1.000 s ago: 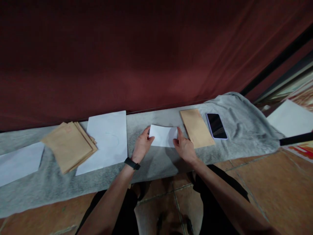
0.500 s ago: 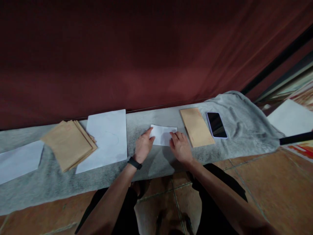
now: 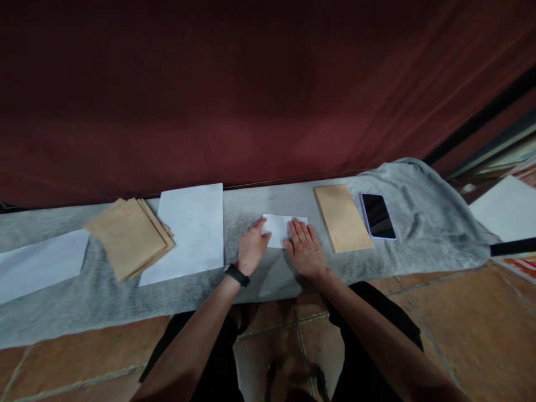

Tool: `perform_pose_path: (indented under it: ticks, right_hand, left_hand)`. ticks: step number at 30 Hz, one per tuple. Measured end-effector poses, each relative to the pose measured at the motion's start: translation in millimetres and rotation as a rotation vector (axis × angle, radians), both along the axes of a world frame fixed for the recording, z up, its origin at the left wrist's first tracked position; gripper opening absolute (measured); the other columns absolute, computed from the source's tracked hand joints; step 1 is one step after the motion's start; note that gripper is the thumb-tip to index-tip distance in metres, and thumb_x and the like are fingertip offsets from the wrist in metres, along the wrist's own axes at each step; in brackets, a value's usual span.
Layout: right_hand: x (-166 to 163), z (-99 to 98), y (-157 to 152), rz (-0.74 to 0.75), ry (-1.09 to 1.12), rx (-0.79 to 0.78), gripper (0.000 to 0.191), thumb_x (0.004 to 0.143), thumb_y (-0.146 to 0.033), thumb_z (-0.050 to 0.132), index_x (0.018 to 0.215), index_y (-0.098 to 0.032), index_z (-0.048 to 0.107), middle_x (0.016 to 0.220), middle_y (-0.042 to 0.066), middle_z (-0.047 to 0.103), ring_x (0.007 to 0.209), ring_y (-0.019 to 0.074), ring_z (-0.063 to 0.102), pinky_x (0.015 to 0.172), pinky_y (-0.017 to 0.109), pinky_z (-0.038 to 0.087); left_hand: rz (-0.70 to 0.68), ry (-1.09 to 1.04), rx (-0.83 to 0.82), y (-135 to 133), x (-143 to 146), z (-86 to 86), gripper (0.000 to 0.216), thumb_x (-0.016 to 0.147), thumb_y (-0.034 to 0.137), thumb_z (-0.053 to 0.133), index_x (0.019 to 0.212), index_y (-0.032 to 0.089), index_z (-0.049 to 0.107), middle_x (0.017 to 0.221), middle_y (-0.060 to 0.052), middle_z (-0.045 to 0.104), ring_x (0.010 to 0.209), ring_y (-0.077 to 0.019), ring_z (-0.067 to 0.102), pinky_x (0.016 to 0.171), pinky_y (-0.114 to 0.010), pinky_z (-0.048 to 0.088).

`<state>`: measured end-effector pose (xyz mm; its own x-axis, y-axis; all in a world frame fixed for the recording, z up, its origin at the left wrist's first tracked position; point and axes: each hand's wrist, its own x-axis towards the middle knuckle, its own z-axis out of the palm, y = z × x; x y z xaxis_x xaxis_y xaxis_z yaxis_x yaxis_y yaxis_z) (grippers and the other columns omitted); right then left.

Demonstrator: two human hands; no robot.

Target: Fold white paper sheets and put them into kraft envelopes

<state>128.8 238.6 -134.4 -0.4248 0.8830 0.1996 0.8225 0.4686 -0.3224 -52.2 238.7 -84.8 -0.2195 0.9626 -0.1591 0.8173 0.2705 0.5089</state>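
A small folded white paper (image 3: 277,228) lies on the grey cloth in front of me. My left hand (image 3: 252,245), with a dark watch at the wrist, holds the paper's left edge, its forefinger near the far corner and its thumb nearer to me. My right hand (image 3: 305,247) lies flat over the right part of the paper, fingers stretched out and holding nothing. That hand hides part of the sheet. To its right is a brown envelope (image 3: 344,219), apart from the fingers.
A phone (image 3: 378,216) lies beyond the envelope. On the left, a pile of brown envelopes (image 3: 128,237) partly covers large white sheets (image 3: 196,229); another white sheet (image 3: 42,262) lies farther left. Grey cloth (image 3: 435,223) covers the narrow surface, and a dark red wall (image 3: 268,111) rises behind.
My right hand has gone from curled fingers at the paper's right edge to lying flat on it. My left hand stays at the left edge. The whole view has shifted slightly.
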Motion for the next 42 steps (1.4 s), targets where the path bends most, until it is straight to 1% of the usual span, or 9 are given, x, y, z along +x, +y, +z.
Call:
perform_pose_path:
  ticks: [4,7,12,15,18,23,30,37,42]
  right_hand:
    - [10.1,2.5,11.9,-0.054,-0.063,0.031,0.057,0.108,-0.033,0.034,0.157,-0.005,0.037,0.164,0.018,0.036,0.153,0.0316,0.033,0.126,0.055,0.022]
    - [13.8,3.9,17.7,-0.099,-0.092,0.054,0.057,0.107,-0.031,0.033,0.157,-0.004,0.038,0.163,0.019,0.037,0.152,0.0329,0.034,0.125,0.057,0.021]
    - [5.9,1.8,12.7,-0.042,-0.071,0.064,0.056,0.106,-0.028,0.03,0.157,-0.004,0.039,0.165,0.017,0.036,0.152,0.0307,0.034,0.126,0.053,0.023]
    - [-1.7,-2.9,2.4,0.056,-0.073,0.044,0.057,0.105,-0.026,0.031,0.158,-0.007,0.037,0.164,0.015,0.038,0.153,0.0266,0.034,0.126,0.049,0.026]
    - [-4.9,-6.7,-5.7,0.102,-0.114,0.065,0.061,0.1,-0.02,0.036,0.16,-0.007,0.033,0.166,0.015,0.035,0.155,0.026,0.03,0.127,0.048,0.024]
    - [-0.2,-9.7,-5.2,0.027,-0.121,0.097,0.061,0.102,-0.023,0.036,0.159,-0.005,0.032,0.166,0.017,0.033,0.155,0.0282,0.028,0.126,0.048,0.025]
    - [15.9,-9.2,1.6,-0.115,-0.061,0.127,0.058,0.105,-0.029,0.038,0.153,0.002,0.039,0.161,0.025,0.04,0.149,0.0335,0.037,0.12,0.052,0.033]
    - [27.2,27.6,21.3,-0.282,-0.069,-0.128,0.05,0.103,-0.027,0.041,0.148,-0.005,0.047,0.13,0.022,0.067,0.111,0.0305,0.068,0.093,0.041,0.053]
    - [21.5,38.9,32.3,-0.314,-0.066,-0.377,0.04,0.103,-0.033,0.047,0.137,-0.013,0.055,0.113,0.014,0.074,0.1,0.0267,0.073,0.084,0.033,0.054]
  left_hand:
    - [0.045,-0.104,-0.027,1.7,0.4,0.1,0.049,0.092,0.021,0.063,0.141,0.016,0.06,0.094,-0.005,0.077,0.084,-0.0194,0.072,0.08,-0.028,0.053]
    - [0.048,0.021,-0.044,-3.9,5.3,5.1,0.047,0.094,0.021,0.06,0.141,0.018,0.06,0.094,-0.006,0.077,0.085,-0.0209,0.073,0.08,-0.03,0.055]
    - [-0.114,0.343,0.192,-19.3,19.7,3.8,0.044,0.098,0.02,0.05,0.14,0.014,0.059,0.137,-0.018,0.064,0.126,-0.0326,0.062,0.106,-0.047,0.049]
    - [-0.293,0.302,0.324,-23.6,31.5,-11.6,0.049,0.104,0.024,0.039,0.15,0.011,0.047,0.16,-0.017,0.044,0.15,-0.0292,0.039,0.122,-0.048,0.035]
    - [-0.386,0.259,0.322,-25.8,40.2,-30.3,0.056,0.108,0.038,0.033,0.157,0.013,0.035,0.165,-0.015,0.037,0.155,-0.0253,0.03,0.126,-0.047,0.029]
    - [-0.34,0.322,0.299,-28.9,39.8,-45.7,0.069,0.106,0.052,0.033,0.158,0.006,0.032,0.166,-0.018,0.033,0.157,-0.0267,0.025,0.128,-0.046,0.025]
    - [-0.264,0.383,0.294,-31.2,33.7,-45.5,0.073,0.105,0.052,0.038,0.157,0.002,0.032,0.166,-0.022,0.031,0.157,-0.0303,0.024,0.127,-0.048,0.026]
    - [-0.251,0.393,0.304,-32.7,34.8,-44.1,0.078,0.101,0.059,0.043,0.158,0.006,0.034,0.167,-0.023,0.028,0.157,-0.0332,0.022,0.127,-0.051,0.025]
    - [-0.252,0.402,0.318,-33.4,35.3,-44.4,0.078,0.1,0.062,0.047,0.159,0.012,0.035,0.168,-0.022,0.025,0.157,-0.0344,0.022,0.126,-0.054,0.025]
